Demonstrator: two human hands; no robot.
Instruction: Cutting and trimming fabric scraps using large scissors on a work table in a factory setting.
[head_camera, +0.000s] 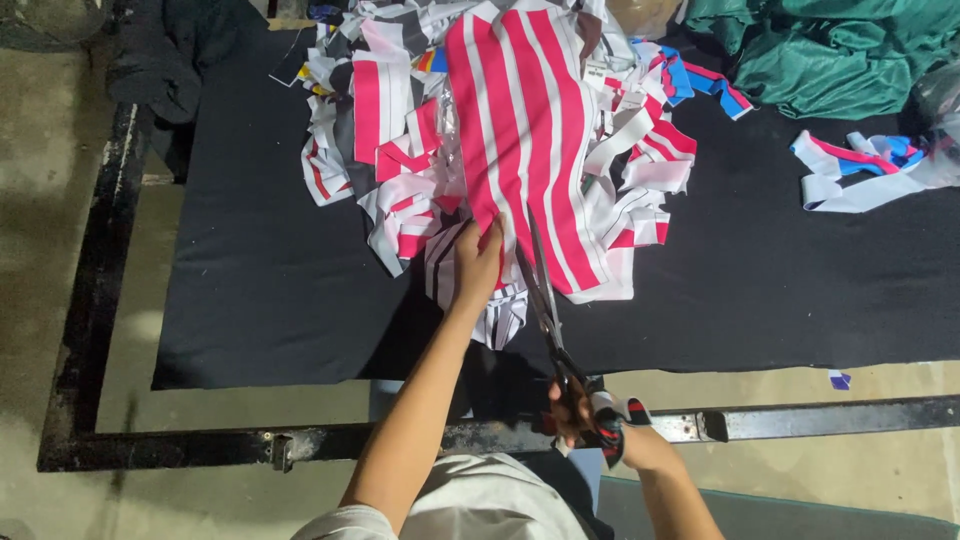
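- The striped cloth (520, 130), pink and white, lies on top of a heap of cut strips (400, 180) toward the far middle of the dark surface (260, 280), its near edge hanging toward the person.
- The left hand (478, 262) presses on the near edge of the cloth just left of the blades, fingers close together and bent over the fabric, pinning it flat.
- The right hand (585, 410) holds the scissors (548, 310) by their wrapped handles, fingers curled through the loops; the blades point away into the cloth edge, and how far apart they stand I cannot tell.
- The cloth looks thin, light and limp, likely a bit stretchy and smooth; it would probably bunch or slide under the blades unless kept taut.
- Best hold, I judge, is on the edge beside the cut line, flat and close to the blades.
- A green cloth (830, 50) lies bunched at the far right, more strips (860, 170) near it.
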